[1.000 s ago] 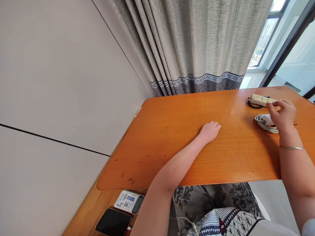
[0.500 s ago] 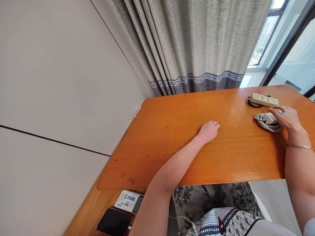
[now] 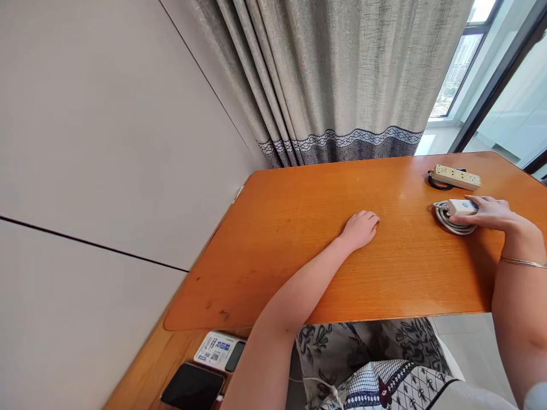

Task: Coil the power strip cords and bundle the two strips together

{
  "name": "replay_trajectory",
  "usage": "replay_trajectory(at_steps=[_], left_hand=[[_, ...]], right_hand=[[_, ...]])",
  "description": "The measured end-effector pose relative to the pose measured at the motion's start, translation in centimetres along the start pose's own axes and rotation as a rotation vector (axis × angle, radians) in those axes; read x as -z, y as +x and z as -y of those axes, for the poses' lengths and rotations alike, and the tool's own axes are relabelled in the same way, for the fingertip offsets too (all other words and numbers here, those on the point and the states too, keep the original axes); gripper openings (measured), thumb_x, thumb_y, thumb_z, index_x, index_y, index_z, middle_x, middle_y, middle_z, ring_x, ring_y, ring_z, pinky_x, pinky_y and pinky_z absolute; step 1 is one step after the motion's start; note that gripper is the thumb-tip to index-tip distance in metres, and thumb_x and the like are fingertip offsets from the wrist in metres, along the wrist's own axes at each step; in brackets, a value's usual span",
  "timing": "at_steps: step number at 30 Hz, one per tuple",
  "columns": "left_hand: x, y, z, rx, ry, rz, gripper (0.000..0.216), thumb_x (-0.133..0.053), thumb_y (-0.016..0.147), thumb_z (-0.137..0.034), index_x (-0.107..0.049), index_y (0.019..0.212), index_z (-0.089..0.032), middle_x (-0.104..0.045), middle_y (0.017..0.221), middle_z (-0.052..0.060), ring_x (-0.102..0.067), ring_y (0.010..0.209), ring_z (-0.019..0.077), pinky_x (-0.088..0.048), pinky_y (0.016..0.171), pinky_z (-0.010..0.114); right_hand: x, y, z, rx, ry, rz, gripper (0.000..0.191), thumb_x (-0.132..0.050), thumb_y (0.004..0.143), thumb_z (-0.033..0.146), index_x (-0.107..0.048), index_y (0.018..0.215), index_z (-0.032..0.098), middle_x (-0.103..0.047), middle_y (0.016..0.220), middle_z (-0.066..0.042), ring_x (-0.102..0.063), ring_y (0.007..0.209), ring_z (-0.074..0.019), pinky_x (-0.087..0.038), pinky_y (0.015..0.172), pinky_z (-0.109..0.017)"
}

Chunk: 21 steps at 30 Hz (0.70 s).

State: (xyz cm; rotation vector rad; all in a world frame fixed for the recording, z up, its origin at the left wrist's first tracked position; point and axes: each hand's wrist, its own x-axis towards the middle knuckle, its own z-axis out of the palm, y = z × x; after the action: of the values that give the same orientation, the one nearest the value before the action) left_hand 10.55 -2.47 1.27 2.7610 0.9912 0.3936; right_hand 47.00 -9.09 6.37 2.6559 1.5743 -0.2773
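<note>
My right hand (image 3: 491,213) grips the end of a white power strip (image 3: 458,207), with the thumb on the near side and the fingers over the far side. Its pale grey cord (image 3: 455,228) lies coiled beneath it on the orange-brown wooden table (image 3: 273,245). Just behind, apart from my hand, sits a cream power strip (image 3: 460,176) with a black cord (image 3: 439,184) bundled at its left end. My left hand (image 3: 361,229) rests palm down near the middle of the tabletop, fingers loosely bent, holding nothing.
A grey curtain (image 3: 342,74) hangs behind the table, and a pale panelled wall (image 3: 106,114) borders its left side. Below the left front corner lie a black phone (image 3: 193,387) and a white labelled box (image 3: 215,350). A glass door frame (image 3: 499,74) stands at the right.
My right hand has come down around the white power strip, which has shifted slightly left with its coiled cord. My left hand stays in place.
</note>
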Motion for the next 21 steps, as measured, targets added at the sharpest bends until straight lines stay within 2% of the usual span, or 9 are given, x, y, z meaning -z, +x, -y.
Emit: replay_trajectory(at_steps=[3,6,11,14,16,18,21], left_hand=[[0.1,0.0,0.1,0.006,-0.049,-0.003,0.025,-0.048,0.096,-0.018,-0.067,0.113,-0.016,-0.07,0.121,0.009,-0.061,0.116,0.0244,-0.049,0.103,0.041],[0.3,0.0,0.0,0.031,-0.119,-0.008,0.027,-0.051,0.096,-0.024,-0.064,0.119,-0.017,-0.069,0.126,0.009,-0.061,0.119,0.0257,-0.048,0.105,0.043],[0.4,-0.1,-0.7,0.099,-0.31,-0.028,0.038,-0.05,0.099,-0.036,-0.056,0.129,-0.015,-0.064,0.134,0.014,-0.06,0.123,0.0268,-0.046,0.109,0.044],[0.8,-0.1,-0.5,0.161,-0.424,-0.095,0.049,-0.054,0.097,-0.044,-0.05,0.136,-0.016,-0.061,0.139,0.016,-0.06,0.124,0.0275,-0.046,0.109,0.045],[1.4,0.0,0.3,0.261,-0.491,-0.156,0.058,-0.063,0.091,-0.047,-0.048,0.139,-0.017,-0.058,0.141,0.017,-0.063,0.117,0.0273,-0.048,0.105,0.045],[2.2,0.1,1.6,0.374,-0.593,-0.165,0.064,-0.071,0.086,-0.043,-0.047,0.138,-0.015,-0.059,0.138,0.018,-0.067,0.101,0.0236,-0.052,0.096,0.042],[3.2,0.3,3.8,0.439,-0.762,-0.089,0.052,-0.074,0.083,-0.034,-0.056,0.127,-0.013,-0.066,0.124,0.016,-0.066,0.089,0.0182,-0.054,0.088,0.036]], right_hand=[[0.3,-0.7,1.2,0.087,0.035,0.051,0.101,-0.07,0.066,0.073,-0.048,0.148,0.019,-0.058,0.139,-0.022,-0.051,0.128,-0.0446,-0.047,0.1,-0.051],[0.5,-1.6,3.5,0.16,0.205,0.128,0.084,-0.07,0.072,0.065,-0.054,0.14,0.018,-0.065,0.127,-0.018,-0.064,0.107,-0.035,-0.053,0.084,-0.04],[-1.6,-2.2,8.3,0.322,0.563,0.127,0.065,-0.067,0.074,0.071,-0.066,0.113,0.018,-0.073,0.108,-0.01,-0.066,0.092,-0.0267,-0.051,0.073,-0.033],[-3.7,-3.1,11.0,0.416,0.913,0.257,0.068,-0.063,0.075,0.077,-0.067,0.105,0.017,-0.071,0.085,-0.007,-0.06,0.067,-0.0178,-0.043,0.054,-0.027],[-4.8,-4.0,12.5,0.437,1.137,0.349,0.067,-0.064,0.077,0.076,-0.065,0.106,0.016,-0.068,0.079,-0.005,-0.056,0.06,-0.0142,-0.041,0.049,-0.025],[-5.3,-4.6,13.4,0.443,1.294,0.42,0.065,-0.067,0.076,0.074,-0.064,0.107,0.017,-0.069,0.079,-0.005,-0.058,0.062,-0.0142,-0.044,0.049,-0.024],[-5.7,-4.8,13.9,0.472,1.412,0.521,0.07,-0.07,0.073,0.076,-0.064,0.108,0.016,-0.072,0.081,-0.008,-0.063,0.066,-0.0169,-0.047,0.049,-0.024]])
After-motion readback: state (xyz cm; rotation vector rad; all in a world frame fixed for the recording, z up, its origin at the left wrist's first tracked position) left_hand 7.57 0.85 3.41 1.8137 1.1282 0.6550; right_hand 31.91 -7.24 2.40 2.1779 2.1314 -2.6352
